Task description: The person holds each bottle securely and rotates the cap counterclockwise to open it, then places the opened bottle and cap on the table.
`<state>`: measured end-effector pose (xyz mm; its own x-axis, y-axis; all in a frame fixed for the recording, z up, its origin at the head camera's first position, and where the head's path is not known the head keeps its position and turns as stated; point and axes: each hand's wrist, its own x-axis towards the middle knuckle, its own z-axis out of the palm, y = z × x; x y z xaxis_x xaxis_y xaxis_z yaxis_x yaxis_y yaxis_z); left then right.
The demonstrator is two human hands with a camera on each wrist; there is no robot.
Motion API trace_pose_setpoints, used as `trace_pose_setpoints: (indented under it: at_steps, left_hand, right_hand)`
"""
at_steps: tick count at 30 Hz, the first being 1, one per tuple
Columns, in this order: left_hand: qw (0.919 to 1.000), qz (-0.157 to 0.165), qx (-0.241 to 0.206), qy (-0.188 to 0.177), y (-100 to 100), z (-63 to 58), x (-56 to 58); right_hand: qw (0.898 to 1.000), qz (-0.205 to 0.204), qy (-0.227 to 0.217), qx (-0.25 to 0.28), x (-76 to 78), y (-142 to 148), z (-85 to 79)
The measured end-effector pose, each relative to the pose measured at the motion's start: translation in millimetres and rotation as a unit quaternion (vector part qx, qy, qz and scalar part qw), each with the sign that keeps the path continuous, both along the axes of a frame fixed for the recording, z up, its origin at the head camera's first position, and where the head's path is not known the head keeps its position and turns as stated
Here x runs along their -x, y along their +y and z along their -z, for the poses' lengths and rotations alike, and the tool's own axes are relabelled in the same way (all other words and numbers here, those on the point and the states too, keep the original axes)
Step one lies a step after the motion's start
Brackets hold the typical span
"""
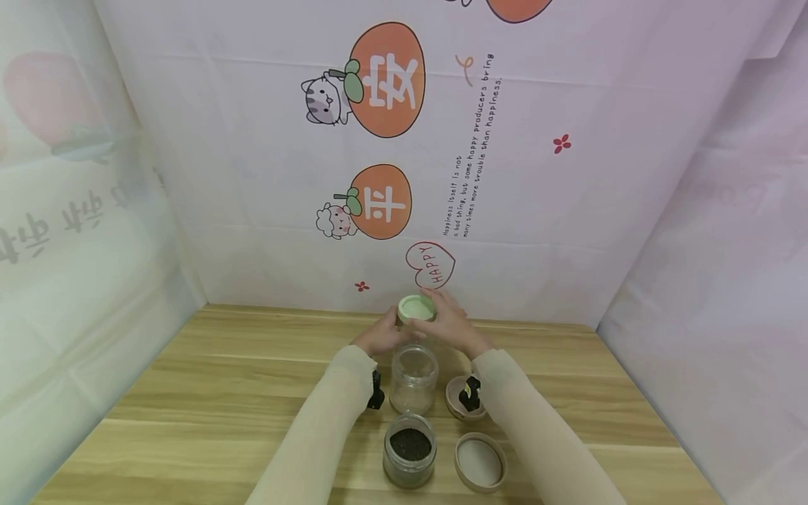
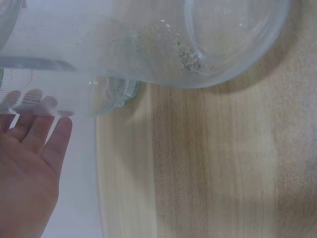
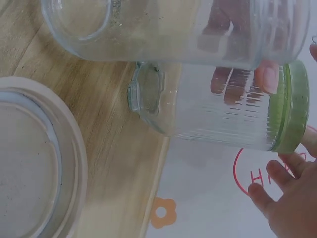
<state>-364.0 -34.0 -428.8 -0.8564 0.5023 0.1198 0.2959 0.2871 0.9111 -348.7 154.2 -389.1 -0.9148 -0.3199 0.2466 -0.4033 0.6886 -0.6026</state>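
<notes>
A clear ridged glass jar point(image 3: 198, 124) with a green lid point(image 1: 416, 308) stands at the back of the table. My left hand point(image 1: 386, 334) holds the jar's side; in the left wrist view its fingers point(image 2: 57, 141) lie along the glass. At the lid's rim, my right hand point(image 1: 449, 325) grips with thumb and fingers on either side. Right in front of both hands is an open glass jar point(image 1: 413, 386) with a few crumbs at its bottom. Nearer still, another open glass jar point(image 1: 409, 471) contains dark grains.
Two round pale lids lie to the right of the open jars: one lid point(image 1: 480, 461) near the front, and another lid point(image 1: 459, 405) partly under the right wrist. A printed cloth point(image 1: 517, 266) hangs behind the wooden table point(image 1: 252, 379).
</notes>
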Motion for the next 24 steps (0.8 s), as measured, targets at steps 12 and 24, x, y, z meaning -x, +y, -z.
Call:
trace_pose_setpoints:
  at_steps: [12,24]
  left_hand:
    - [0.9998,0.014,-0.007,0.009,-0.5,7.6,6.9]
    - [0.9998,0.02,-0.008,0.004,-2.0,11.4,10.9]
  right_hand:
    - [0.997,0.048,0.049,-0.044,-3.0,-7.5,0.0]
    - [0.986,0.115,0.097,-0.067,-7.0,-16.3,-5.1]
